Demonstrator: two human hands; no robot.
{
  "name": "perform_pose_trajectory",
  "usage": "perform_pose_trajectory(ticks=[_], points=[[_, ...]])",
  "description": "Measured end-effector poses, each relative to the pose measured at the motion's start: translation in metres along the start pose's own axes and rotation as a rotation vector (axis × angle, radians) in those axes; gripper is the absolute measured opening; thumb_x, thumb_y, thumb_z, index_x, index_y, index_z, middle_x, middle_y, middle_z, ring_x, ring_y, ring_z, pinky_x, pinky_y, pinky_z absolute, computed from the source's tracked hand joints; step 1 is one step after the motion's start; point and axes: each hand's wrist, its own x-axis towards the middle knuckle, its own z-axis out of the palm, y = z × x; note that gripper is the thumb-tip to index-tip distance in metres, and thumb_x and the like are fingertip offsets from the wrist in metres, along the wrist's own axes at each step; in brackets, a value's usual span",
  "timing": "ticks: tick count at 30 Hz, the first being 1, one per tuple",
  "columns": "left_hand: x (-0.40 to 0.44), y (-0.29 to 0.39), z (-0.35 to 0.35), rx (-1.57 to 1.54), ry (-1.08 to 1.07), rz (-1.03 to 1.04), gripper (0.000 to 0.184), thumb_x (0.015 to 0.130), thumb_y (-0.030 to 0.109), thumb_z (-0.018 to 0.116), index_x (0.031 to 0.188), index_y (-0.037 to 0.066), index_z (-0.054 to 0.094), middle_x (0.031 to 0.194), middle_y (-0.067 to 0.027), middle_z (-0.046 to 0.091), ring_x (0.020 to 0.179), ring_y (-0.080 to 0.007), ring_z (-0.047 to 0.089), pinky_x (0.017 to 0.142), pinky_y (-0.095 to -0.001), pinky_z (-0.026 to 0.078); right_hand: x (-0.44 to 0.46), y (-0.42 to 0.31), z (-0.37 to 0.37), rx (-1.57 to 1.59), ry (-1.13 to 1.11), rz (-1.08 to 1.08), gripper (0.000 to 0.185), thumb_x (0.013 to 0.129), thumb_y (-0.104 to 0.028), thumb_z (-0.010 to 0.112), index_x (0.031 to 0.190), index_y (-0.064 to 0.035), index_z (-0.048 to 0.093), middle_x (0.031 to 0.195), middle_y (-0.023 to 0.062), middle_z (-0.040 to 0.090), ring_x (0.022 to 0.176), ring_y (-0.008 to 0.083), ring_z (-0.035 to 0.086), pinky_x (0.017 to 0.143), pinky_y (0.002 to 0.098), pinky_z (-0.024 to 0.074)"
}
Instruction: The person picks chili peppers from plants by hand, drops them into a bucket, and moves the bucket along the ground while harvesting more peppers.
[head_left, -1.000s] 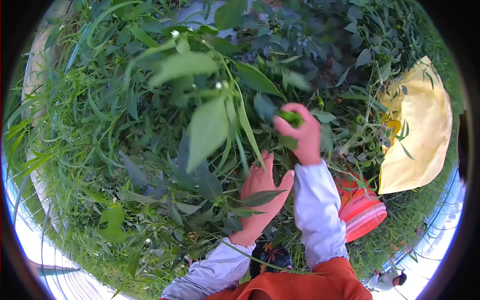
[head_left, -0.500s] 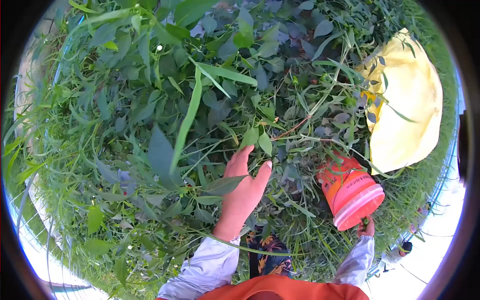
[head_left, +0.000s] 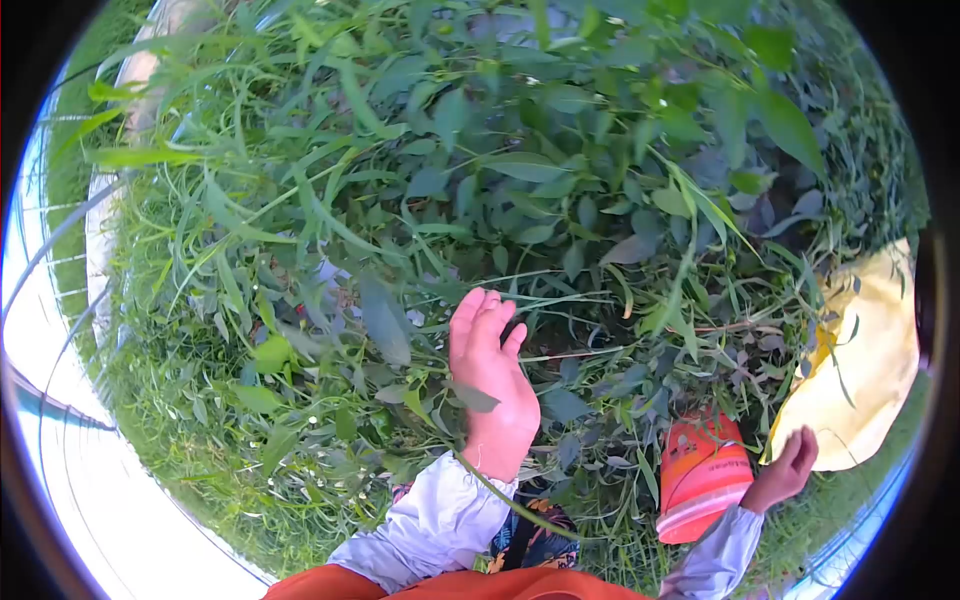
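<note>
My left hand (head_left: pixel 496 385) is raised among the leafy green plants (head_left: pixel 540 230), its fingers loosely bent and the thumb apart. Thin stems and grass blades pass just beyond its fingertips, and a leaf overlaps the wrist. I see nothing held in it. On the right, my right hand (head_left: pixel 784 472) is beside the red bucket (head_left: pixel 703 470), above its pale rim, with fingers bent and nothing visible in them. The bucket lies tilted in the foliage, its rim towards me; its inside is hidden from this angle.
A yellow sack (head_left: pixel 850 365) lies on the plants at the right, close to my right hand. Long grass (head_left: pixel 250 220) grows thickly on the left. My patterned trousers (head_left: pixel 540 530) show below, between my sleeves.
My right hand has left the bucket's mouth, where a small green thing was at its fingers, and risen to the bucket's right. My left fingers have bent more. The view has shifted.
</note>
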Motion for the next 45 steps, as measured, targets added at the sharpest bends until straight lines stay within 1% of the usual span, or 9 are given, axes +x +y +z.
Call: perform_pose_trajectory(ticks=[3, 7, 11, 17, 23, 28, 35, 40, 45], points=[[0.008, 0.017, -0.011, -0.091, 0.07, -0.027, 0.045, 0.089, 0.022, 0.063, 0.128, 0.006, 0.049, 0.122, -0.0061, 0.054, 0.113, -0.0212, 0.05, 0.096, -0.0387, 0.039, -0.014, -0.155, 0.089, 0.182, -0.387, -0.702, 0.018, 0.082, 0.013, 0.053, 0.096, 0.0029, 0.059, 0.091, 0.0135, 0.059, 0.081, 0.0233, 0.055, 0.075, 0.0316, 0.0454], [0.017, 0.029, -0.022, -0.191, 0.118, -0.023, 0.043, 0.09, 0.024, 0.061, 0.128, 0.007, 0.049, 0.122, -0.0058, 0.054, 0.113, -0.0213, 0.049, 0.096, -0.0389, 0.038, -0.018, -0.291, 0.205, 0.35, -1.211, -0.425, 0.02, 0.088, -0.005, 0.058, 0.107, 0.0001, 0.065, 0.099, 0.0078, 0.066, 0.09, 0.0139, 0.062, 0.08, 0.026, 0.0488], [0.025, 0.051, -0.031, -0.274, 0.138, 0.056, 0.043, 0.093, 0.023, 0.056, 0.132, 0.005, 0.046, 0.127, -0.0087, 0.052, 0.115, -0.021, 0.048, 0.098, -0.0377, 0.034, -0.086, -0.316, 0.381, 0.304, -1.833, -0.757, 0.029, 0.095, -0.017, 0.056, 0.114, 0.004, 0.063, 0.105, 0.0111, 0.068, 0.097, 0.0183, 0.062, 0.089, 0.0307, 0.048], [0.039, 0.087, -0.046, -0.334, 0.175, 0.095, 0.04, 0.095, 0.021, 0.055, 0.13, 0.004, 0.046, 0.126, -0.0089, 0.05, 0.114, -0.0203, 0.048, 0.097, -0.038, 0.035, -0.224, -0.31, 0.55, 0.36, -1.216, -0.199, 0.058, 0.079, -0.042, 0.069, 0.123, -0.0054, 0.058, 0.12, 0.0196, 0.063, 0.11, 0.0382, 0.059, 0.094, 0.0386, 0.0455], [0.047, 0.1, -0.059, -0.406, 0.195, 0.09, 0.038, 0.092, 0.016, 0.056, 0.127, 0.004, 0.047, 0.125, -0.0089, 0.05, 0.115, -0.0204, 0.048, 0.097, -0.0374, 0.035, -0.265, -0.244, 0.532, 0.372, -1.502, -0.395, 0.058, 0.073, -0.03, 0.074, 0.124, -0.0065, 0.06, 0.097, 0.0227, 0.068, 0.102, 0.0413, 0.063, 0.087, 0.043, 0.0512], [0.043, 0.089, -0.055, -0.419, 0.146, 0.047, 0.032, 0.09, 0.015, 0.058, 0.12, 0.006, 0.052, 0.118, -0.0052, 0.055, 0.116, -0.0211, 0.047, 0.101, -0.0377, 0.035, -0.287, -0.238, 0.472, -0.031, -1.267, -0.912, 0.04, 0.08, -0.011, 0.058, 0.12, -0.0096, 0.064, 0.143, 0.019, 0.045, 0.135, 0.0424, 0.036, 0.109, 0.0489, 0.0354], [0.042, 0.087, -0.05, -0.349, 0.066, 0.044, 0.029, 0.089, 0.015, 0.059, 0.116, 0.006, 0.053, 0.118, -0.0066, 0.058, 0.114, -0.0211, 0.05, 0.098, -0.0377, 0.038, -0.325, -0.227, 0.442, -0.168, -1.104, -1.07, 0.037, 0.088, -0.024, 0.053, 0.123, -0.0156, 0.063, 0.146, 0.0144, 0.041, 0.141, 0.0435, 0.025, 0.108, 0.0639, 0.0284], [0.036, 0.077, -0.037, -0.338, 0.023, -0.029, 0.024, 0.089, 0.013, 0.059, 0.112, 0.006, 0.055, 0.112, -0.0073, 0.061, 0.109, -0.023, 0.055, 0.096, -0.0393, 0.042, -0.36, -0.177, 0.44, 0.402, -1.037, -0.716, 0.031, 0.087, -0.022, 0.059, 0.115, -0.0082, 0.065, 0.135, 0.0112, 0.054, 0.135, 0.0243, 0.042, 0.104, 0.0475, 0.0399], [0.037, 0.072, -0.034, -0.347, -0.006, -0.053, 0.021, 0.089, 0.01, 0.057, 0.11, 0.006, 0.055, 0.112, -0.008, 0.061, 0.108, -0.0242, 0.056, 0.093, -0.0404, 0.046, -0.279, -0.202, 0.43, 0.458, -1.204, 0.199, 0.024, 0.086, -0.011, 0.063, 0.11, -0.009, 0.065, 0.102, 0.0107, 0.066, 0.098, 0.0238, 0.064, 0.087, 0.0333, 0.0485]])
